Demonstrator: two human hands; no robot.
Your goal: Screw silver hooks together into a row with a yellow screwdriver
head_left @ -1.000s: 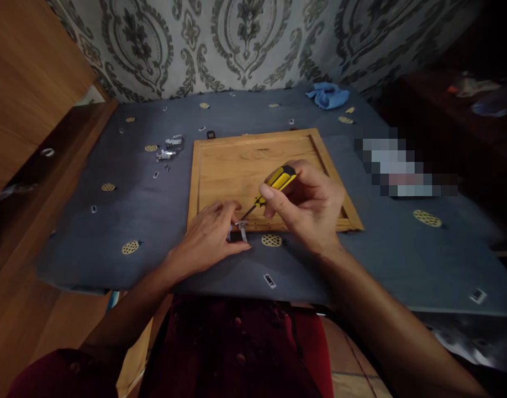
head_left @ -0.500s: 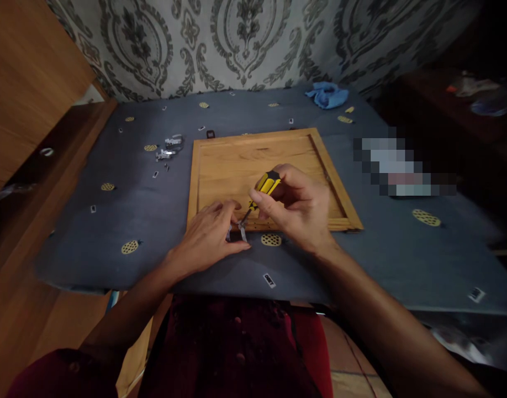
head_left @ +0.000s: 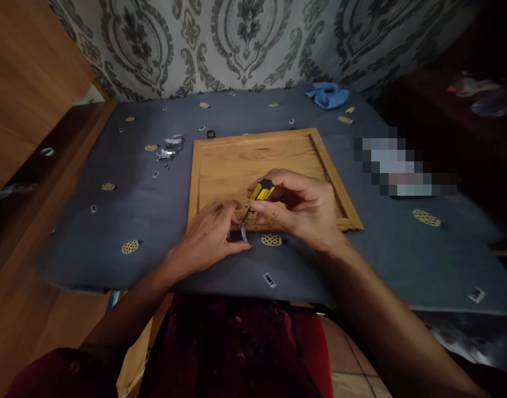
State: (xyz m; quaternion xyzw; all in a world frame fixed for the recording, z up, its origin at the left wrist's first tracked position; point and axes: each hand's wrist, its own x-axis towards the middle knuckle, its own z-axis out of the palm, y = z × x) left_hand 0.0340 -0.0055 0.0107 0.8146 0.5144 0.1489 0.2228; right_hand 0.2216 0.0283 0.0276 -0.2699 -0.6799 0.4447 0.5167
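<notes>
A framed wooden panel (head_left: 253, 166), like a cabinet door, lies flat on the cloth-covered table. At its near edge sits a metal hinge (head_left: 243, 232), partly hidden by my left hand (head_left: 210, 232). That hand steadies the hinge, thumb on the near side and fingers over the panel. My right hand (head_left: 305, 207) is closed round the yellow and black handle of a screwdriver (head_left: 262, 192). The screwdriver tilts down to the left, its tip down at the hinge. Whether the tip sits in a screw is too small to tell.
Loose metal hinges (head_left: 169, 149) and small screws (head_left: 167, 167) lie left of the panel. A blue cloth (head_left: 327, 95) rests at the back right. A blurred-out object (head_left: 396, 166) is at the right. Behind the table hangs a patterned curtain (head_left: 249, 44).
My right hand has shifted its grip, and the screwdriver handle has moved slightly left and down, standing at a slightly different tilt. My left hand, the hinge and the panel have stayed put.
</notes>
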